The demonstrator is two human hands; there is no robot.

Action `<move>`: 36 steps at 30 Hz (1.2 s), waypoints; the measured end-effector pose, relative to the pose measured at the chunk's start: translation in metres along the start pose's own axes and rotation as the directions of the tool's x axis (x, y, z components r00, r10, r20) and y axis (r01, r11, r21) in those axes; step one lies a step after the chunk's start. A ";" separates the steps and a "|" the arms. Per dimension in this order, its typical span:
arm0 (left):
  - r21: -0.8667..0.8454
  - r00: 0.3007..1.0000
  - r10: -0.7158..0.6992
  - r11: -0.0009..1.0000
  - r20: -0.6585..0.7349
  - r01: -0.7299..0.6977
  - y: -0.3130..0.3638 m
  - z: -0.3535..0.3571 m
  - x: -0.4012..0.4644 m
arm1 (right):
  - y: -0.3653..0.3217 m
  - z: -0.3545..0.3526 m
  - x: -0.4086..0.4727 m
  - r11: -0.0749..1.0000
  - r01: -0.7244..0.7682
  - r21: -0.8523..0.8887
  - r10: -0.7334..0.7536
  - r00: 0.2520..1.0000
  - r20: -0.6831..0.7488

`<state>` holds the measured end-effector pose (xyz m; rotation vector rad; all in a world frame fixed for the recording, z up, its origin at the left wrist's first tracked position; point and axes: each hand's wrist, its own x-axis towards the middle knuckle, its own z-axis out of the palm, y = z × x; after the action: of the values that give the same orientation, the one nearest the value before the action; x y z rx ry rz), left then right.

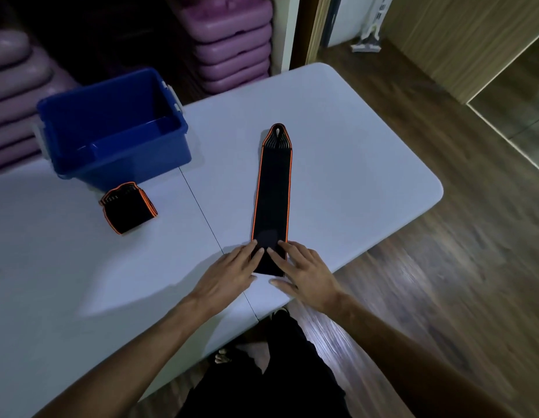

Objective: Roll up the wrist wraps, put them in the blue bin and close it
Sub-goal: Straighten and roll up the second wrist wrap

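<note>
A long black wrist wrap [272, 191] with orange edging lies flat on the white table [352, 152], its pointed end away from me. My left hand [229, 274] and my right hand [304, 274] press on its near end with straight fingers, one on each side. A second wrap [128, 211], folded or rolled into a short bundle, lies to the left, just in front of the blue bin [111, 128]. The bin stands without a lid at the table's far left and looks empty inside. No lid is in view.
Stacks of purple step platforms [232, 43] stand behind the table. Wooden floor [443, 267] runs along the right of the table's edge. A seam [202, 212] crosses the tabletop between the bin and the flat wrap.
</note>
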<state>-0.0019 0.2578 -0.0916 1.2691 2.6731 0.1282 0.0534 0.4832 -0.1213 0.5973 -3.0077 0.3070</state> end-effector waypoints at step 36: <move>-0.611 0.888 -0.460 0.697 0.020 0.375 -0.019 -0.025 0.076 | 0.018 -0.032 0.075 0.549 -0.569 0.613 0.544 0.800 0.255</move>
<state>-0.0681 0.3049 -0.0798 0.4453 2.6048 0.9449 -0.0217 0.4780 -0.0861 -0.4188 -2.9530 1.4672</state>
